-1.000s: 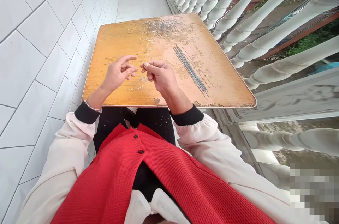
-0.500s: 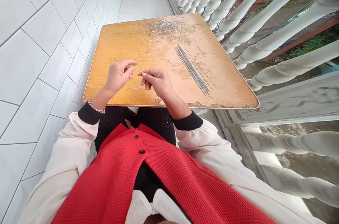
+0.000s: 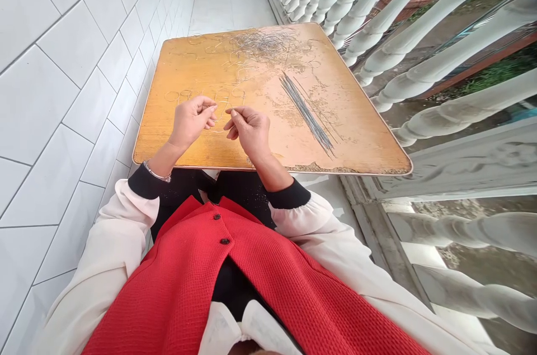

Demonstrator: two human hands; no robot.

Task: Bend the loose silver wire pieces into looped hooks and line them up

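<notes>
My left hand [image 3: 193, 121] is over the near left part of the wooden table, thumb and forefinger pinched together. Facing it, a short gap away, my right hand [image 3: 250, 128] is pinched too. A thin, pale, bent wire [image 3: 218, 131] shows between and just below the fingers; its ends are too fine to follow, but it appears held in both pinches. Behind the hands, several bent wire shapes with round loops [image 3: 172, 96] lie in a row. To the right lies a bundle of straight grey wires [image 3: 305, 113].
A tangled heap of thin wire [image 3: 264, 45] covers the back of the table [image 3: 168, 72], with more bent bits in front of it. The table's surface is worn at the right and near edge. A white tiled wall [image 3: 62, 75] runs along the left, a white balustrade [image 3: 377, 53] along the right.
My right hand has moved slightly right, so the gap between the hands is wider. The curved wire between them looks lower and flatter. My left hand has barely shifted.
</notes>
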